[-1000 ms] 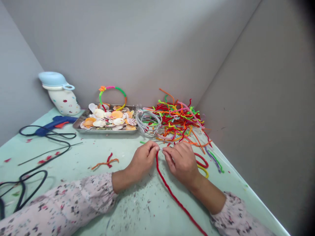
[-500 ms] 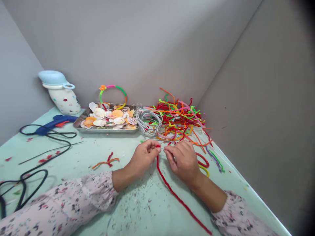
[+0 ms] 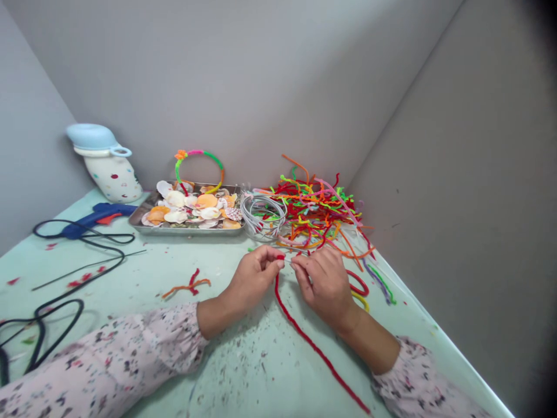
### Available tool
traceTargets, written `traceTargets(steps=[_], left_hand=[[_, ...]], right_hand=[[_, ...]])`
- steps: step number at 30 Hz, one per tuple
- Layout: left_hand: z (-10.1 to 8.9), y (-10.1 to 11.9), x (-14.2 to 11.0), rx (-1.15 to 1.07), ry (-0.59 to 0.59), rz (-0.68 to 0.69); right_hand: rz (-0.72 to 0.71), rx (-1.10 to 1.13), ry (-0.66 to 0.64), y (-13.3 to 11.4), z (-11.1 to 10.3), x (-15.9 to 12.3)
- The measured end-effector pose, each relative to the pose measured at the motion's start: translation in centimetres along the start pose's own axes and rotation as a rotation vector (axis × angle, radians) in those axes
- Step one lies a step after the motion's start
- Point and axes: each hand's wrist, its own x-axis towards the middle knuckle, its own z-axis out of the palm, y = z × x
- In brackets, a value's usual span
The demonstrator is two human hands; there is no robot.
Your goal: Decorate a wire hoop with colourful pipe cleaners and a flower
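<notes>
Between the fingertips of my left hand [image 3: 256, 273] is one end of a red pipe cleaner [image 3: 304, 335]. It bends at the top, and its long tail runs down toward the lower right over the table. My right hand [image 3: 325, 284] pinches a thin grey wire [image 3: 288, 260] close to my left fingertips. The wire meets the red end there, but the exact join is too small to make out. Behind my hands lies a coil of grey wire [image 3: 263, 215].
A metal tray [image 3: 191, 231] of seashells stands at the back, a colourful pipe cleaner ring [image 3: 213, 155] upright over it. Right of it spreads a heap of pipe cleaners [image 3: 317, 200]. At left are a bottle [image 3: 113, 177], a blue glue gun [image 3: 93, 217] and its black cord [image 3: 108, 267].
Both hands keep nearly the same pose. The red pipe cleaner's tail has shifted slightly left, and its held end sits a little differently at my left fingertips.
</notes>
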Motion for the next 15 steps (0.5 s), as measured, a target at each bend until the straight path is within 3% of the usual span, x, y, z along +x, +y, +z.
traceTargets(steps=[8,15], left_hand=[[0.10,0.18,-0.07,0.024,0.023,0.046],[-0.15,0.49,-0.30,-0.019,-0.044,0.034]], right_hand=[[0.003,0.013,0.005,-0.02,-0.04,-0.01],[0.010,0.052,0.016,0.23,0.02,0.03]])
